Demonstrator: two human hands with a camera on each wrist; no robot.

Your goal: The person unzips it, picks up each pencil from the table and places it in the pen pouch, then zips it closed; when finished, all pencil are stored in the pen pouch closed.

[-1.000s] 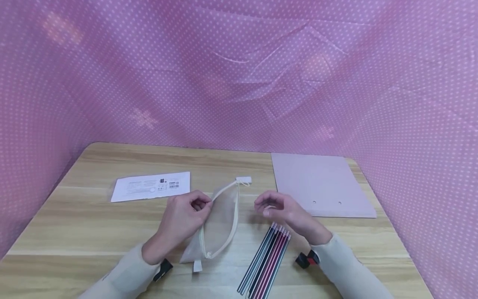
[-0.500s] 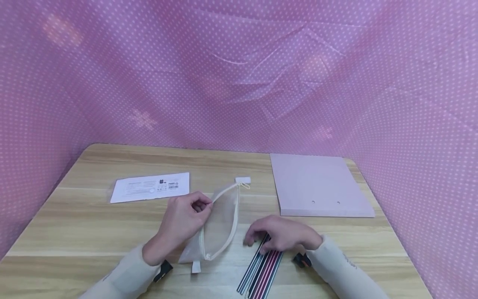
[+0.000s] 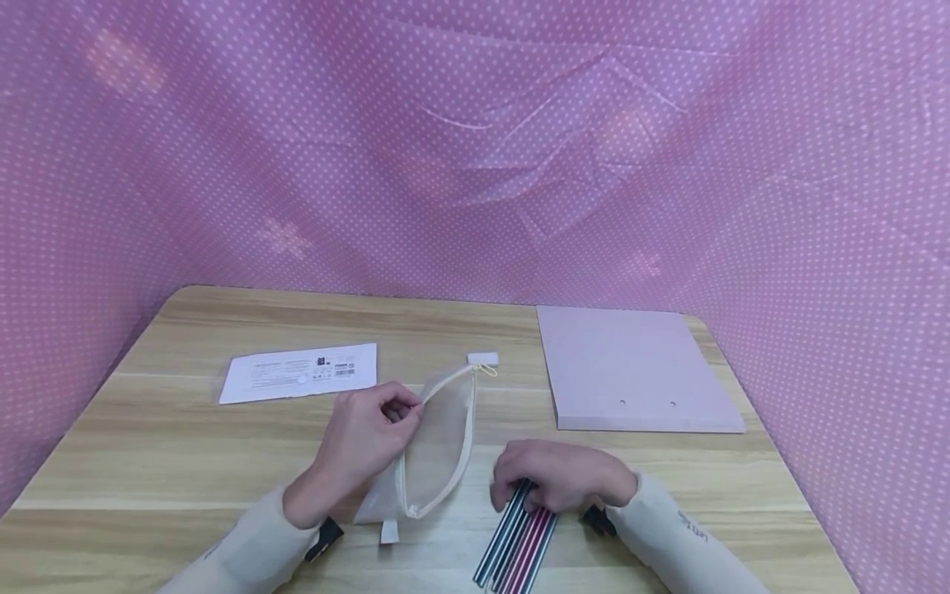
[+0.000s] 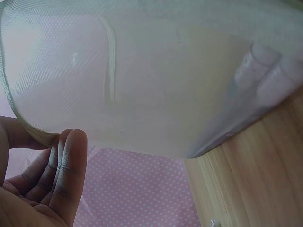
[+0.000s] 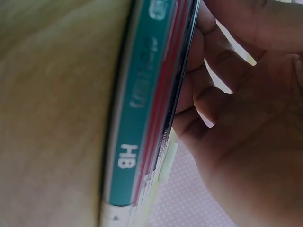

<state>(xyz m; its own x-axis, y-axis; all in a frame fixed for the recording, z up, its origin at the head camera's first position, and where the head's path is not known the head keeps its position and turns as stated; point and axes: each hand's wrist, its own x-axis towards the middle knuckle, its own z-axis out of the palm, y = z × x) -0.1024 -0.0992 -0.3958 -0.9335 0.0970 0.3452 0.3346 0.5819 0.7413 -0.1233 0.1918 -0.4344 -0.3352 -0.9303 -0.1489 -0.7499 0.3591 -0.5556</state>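
Observation:
My left hand (image 3: pixel 367 429) pinches the near-left edge of a translucent mesh zip pouch (image 3: pixel 438 445), whose mouth gapes wide. In the left wrist view, thumb and fingers nip the rim of the pouch (image 4: pixel 151 94). Right of it, several pencils (image 3: pixel 515 544) lie side by side in dark green, black and red. Over their eraser ends bends my right hand (image 3: pixel 560 474), its fingers curled round the bunch and hiding those ends. The right wrist view shows a green pencil (image 5: pixel 132 109) marked HB up close, with the fingers behind the bunch.
A white printed packet (image 3: pixel 300 373) lies at the back left of the wooden table (image 3: pixel 185 462). A pale pink folder (image 3: pixel 638 371) with two holes lies at the back right. Pink dotted cloth (image 3: pixel 475 165) hangs around the table.
My right hand has come down and toward me from above the pencils, and its fingers have closed round their upper part. The left hand and the pouch have stayed in place.

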